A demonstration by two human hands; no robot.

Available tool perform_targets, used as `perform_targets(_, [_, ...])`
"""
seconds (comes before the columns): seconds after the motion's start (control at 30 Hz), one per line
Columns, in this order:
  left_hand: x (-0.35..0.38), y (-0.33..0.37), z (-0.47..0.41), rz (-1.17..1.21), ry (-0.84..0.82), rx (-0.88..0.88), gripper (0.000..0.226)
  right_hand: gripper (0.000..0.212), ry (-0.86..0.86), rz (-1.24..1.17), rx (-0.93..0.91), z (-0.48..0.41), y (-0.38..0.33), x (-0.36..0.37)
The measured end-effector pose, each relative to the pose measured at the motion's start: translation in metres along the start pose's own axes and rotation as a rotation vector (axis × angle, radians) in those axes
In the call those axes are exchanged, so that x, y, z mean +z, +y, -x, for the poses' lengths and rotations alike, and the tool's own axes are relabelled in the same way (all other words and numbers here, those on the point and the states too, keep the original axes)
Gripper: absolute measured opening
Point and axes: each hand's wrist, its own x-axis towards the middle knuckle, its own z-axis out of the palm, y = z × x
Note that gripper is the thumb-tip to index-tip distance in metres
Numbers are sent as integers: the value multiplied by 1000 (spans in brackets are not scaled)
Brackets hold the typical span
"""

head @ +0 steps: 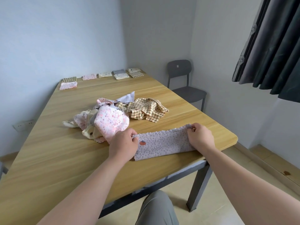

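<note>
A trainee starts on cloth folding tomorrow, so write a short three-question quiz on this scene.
1. True or false: the left hand and the right hand each pinch a far corner of the lilac dotted cloth with a strawberry patch.
2. The crumpled yellow checked cloth lies: A) on the floor, B) on the light wooden table, C) in the left hand.
3. Fill the gap: the small folded cloths sit along the table's ____ edge.
Key: 1 true; 2 B; 3 far.

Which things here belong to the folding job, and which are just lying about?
Job: lilac cloth, pinched at its far corners by left hand and right hand; unfolded pile; folded cloths; table.
Lying about: chair, curtain, wall socket.
</note>
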Motion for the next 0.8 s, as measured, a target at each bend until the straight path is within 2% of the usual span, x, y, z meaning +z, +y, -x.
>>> perform_targets(0.17, [15, -9, -16, -3, -7, -22, 13, 24, 37, 116, -88, -20, 7, 11])
perform_targets(0.4, [28, -22, -20, -78, -36, 10, 31, 43, 17, 265, -132, -23, 11, 21])
perform_targets(0.57, [27, -23, -24, -75, -89, 13, 30, 46, -89, 357, -139, -18, 4, 16])
perform_targets(0.67, [23, -20, -22, -106, -108, 28, 25, 39, -87, 340, -142, -15, 2, 13])
perform_targets(0.8, [18, -18, -17, 8, -81, 46, 6, 16, -81, 142, -124, -11, 0, 4])
